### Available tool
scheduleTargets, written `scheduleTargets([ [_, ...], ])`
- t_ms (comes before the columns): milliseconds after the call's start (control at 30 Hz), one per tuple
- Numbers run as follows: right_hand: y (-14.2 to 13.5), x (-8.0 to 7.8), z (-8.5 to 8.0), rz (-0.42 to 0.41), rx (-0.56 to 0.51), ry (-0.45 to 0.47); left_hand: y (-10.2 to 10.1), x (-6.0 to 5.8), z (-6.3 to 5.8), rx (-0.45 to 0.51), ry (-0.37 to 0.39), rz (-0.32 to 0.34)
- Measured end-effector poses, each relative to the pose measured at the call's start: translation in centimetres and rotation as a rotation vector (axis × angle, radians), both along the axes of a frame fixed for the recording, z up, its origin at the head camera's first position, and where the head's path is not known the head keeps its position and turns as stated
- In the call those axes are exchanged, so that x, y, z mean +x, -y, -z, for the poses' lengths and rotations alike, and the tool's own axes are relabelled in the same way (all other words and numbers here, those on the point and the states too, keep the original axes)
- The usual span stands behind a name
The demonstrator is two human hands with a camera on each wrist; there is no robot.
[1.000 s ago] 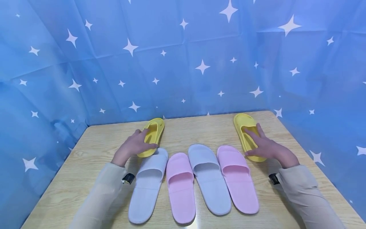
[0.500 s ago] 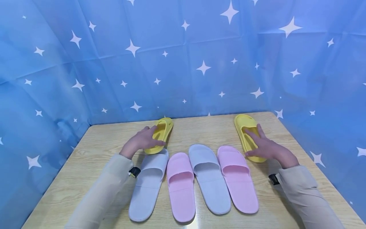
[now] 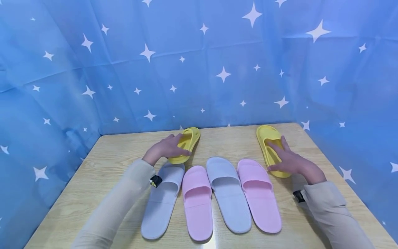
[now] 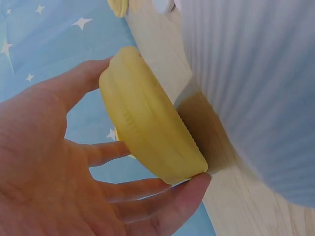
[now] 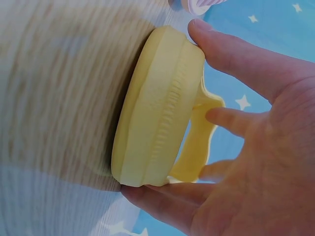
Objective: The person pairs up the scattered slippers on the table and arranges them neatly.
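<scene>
My left hand [image 3: 168, 148] grips a yellow slipper [image 3: 194, 134] around its heel end. In the left wrist view, thumb and fingers press opposite sides of the yellow heel [image 4: 147, 118]; whether its sole touches the table cannot be told. Its toe tilts to the right, just beyond a light blue slipper [image 3: 158, 214]. On the right, my right hand [image 3: 290, 160] holds the heel end of the matching yellow slipper [image 3: 266, 133], thumb and fingers on its two sides. That slipper's heel [image 5: 157, 113] sits flat on the tabletop in the right wrist view.
Between the arms on the wooden table [image 3: 77, 186] lie a pink slipper [image 3: 199, 218], another light blue slipper [image 3: 234, 211] and another pink slipper [image 3: 262, 211], side by side. A blue star-patterned cloth [image 3: 192, 83] hangs along the table's back and sides.
My left hand has moved the left yellow slipper rightward and slightly away from me, tilting its toe further right. The right hand and its slipper have stayed in place.
</scene>
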State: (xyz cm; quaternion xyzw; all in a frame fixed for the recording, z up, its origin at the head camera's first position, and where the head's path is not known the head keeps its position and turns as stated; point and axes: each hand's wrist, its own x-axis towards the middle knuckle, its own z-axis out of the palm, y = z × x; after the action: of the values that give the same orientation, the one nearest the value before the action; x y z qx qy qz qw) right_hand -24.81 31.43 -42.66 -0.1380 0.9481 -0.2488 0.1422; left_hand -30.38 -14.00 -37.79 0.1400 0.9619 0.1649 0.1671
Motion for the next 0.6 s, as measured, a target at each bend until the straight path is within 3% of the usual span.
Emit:
scheduleTargets([
  [367,0.1,0.3,0.2,0.000,-0.019,-0.009,-2.5,-0.4,0.1,0.044,0.072,-0.052],
  [600,0.0,0.2,0.2,0.008,-0.037,0.002,-4.2,-0.6,0.3,0.045,0.080,-0.042],
])
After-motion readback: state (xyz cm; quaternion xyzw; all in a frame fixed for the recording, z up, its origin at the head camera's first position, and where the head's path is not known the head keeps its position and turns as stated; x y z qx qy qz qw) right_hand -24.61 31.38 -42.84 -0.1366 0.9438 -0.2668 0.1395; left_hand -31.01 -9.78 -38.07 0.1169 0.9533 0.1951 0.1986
